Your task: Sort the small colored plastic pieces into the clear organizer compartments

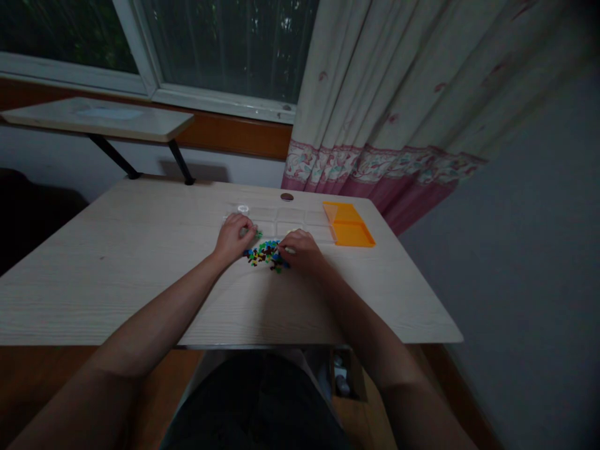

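Observation:
A heap of small coloured pieces (265, 252), in blue, green, yellow and dark brown, lies on the table between my hands. At the left of the heap, my left hand (232, 239) has its thumb and forefinger pinched together, with a small green piece (259, 235) at the tips. My right hand (301, 250) is closed over the heap's right edge; what its fingertips hold is too small to make out. Just behind both hands lies a clear plastic compartment tray (290, 216), its near edge partly hidden by them.
An orange two-panel plastic piece (350, 225) lies at the tray's right end. Behind the tray is a small dark round object (287, 197). A raised shelf (117, 119) on black legs stands at the table's back left. A curtain (365, 125) hangs behind the right side.

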The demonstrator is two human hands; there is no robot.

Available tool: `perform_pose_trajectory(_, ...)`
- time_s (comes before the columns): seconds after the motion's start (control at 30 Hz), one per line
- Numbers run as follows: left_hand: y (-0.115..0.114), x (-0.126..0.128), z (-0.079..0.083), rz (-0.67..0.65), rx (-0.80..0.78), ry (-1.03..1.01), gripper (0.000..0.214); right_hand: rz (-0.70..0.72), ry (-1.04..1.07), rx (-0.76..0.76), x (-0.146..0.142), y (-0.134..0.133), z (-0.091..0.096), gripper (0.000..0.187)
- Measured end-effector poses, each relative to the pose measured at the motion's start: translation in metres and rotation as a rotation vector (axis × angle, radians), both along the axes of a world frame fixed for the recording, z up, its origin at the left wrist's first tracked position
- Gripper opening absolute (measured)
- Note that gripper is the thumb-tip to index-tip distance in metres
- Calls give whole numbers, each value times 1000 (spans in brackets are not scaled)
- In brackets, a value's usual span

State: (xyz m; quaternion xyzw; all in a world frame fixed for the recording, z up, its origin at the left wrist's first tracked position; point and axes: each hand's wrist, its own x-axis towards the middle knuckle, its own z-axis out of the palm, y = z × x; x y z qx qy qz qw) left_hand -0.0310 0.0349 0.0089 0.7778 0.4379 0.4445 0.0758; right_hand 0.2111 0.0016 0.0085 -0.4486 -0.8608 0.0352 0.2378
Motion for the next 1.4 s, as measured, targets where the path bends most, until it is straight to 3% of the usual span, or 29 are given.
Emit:
perform_pose_trajectory(0.2,-1,0,1,-28,15,-2,22,-81,8,49,3,2,0,20)
perform_pose_trajectory(0.5,5,0,-9,-135,14,99,20,-146,-52,9,2,6,-1,23)
perform_pose_trajectory(0.8,10,-4,-14,-10,12,114,25,-138,-4,41,0,4,-7,23)
perform_pose_trajectory(1.07,11,-5,-14,16,11,137,32,-156,12,42,0,3,-5,22)
perform_pose_trajectory(1.2,6,-3,-10,-68,42,128,29,-166,16,11,-1,4,-4,20)
perform_pose_trajectory(1.4,-8,5,0,-317,52,219,27,-72,55,22,-2,3,-6,25)
